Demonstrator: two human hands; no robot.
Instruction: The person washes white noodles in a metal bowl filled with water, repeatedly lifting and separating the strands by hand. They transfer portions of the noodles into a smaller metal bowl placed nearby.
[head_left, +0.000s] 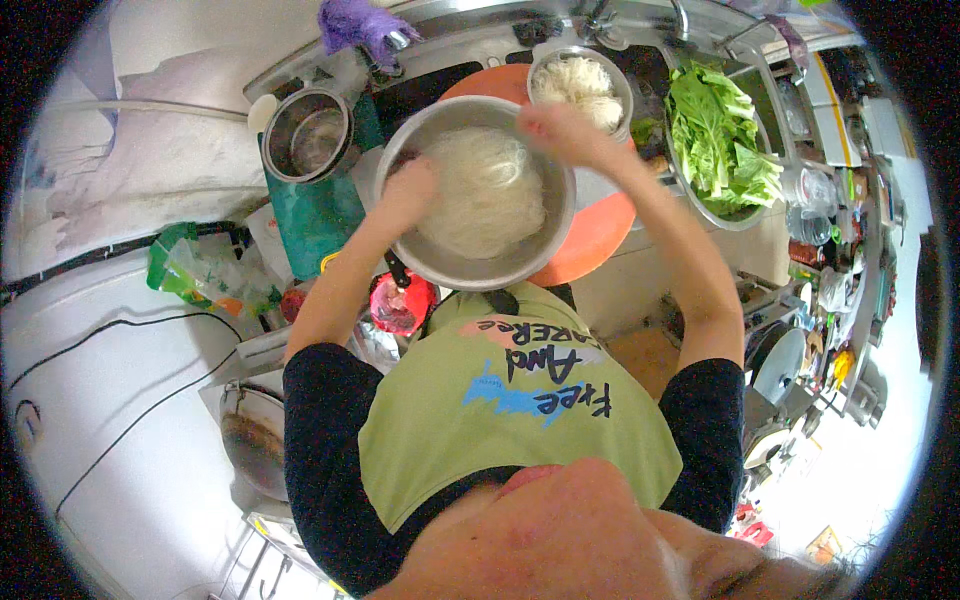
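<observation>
A large metal basin (555, 225) stands in front of me with pale thin noodles (487, 195), which look wet, spread inside it. My left hand (409, 191) reaches over its left side, fingers down at the edge of the noodles. At the upper right rim is my right hand (559, 135), fingers curled and blurred by motion. Whether either hand grips any strands cannot be made out. Just behind the right hand, a smaller metal bowl (628, 90) holds whitish noodle clumps (577, 86). Under the basin shows an orange round surface (600, 240).
Leafy greens (712, 135) fill a metal bowl (731, 223) by the sink at right. Left, a metal pot (307, 135) sits on a green board (300, 225). Nearby are a black-handled tool (397, 270) and a red container (405, 304). A purple cloth (360, 30) hangs behind.
</observation>
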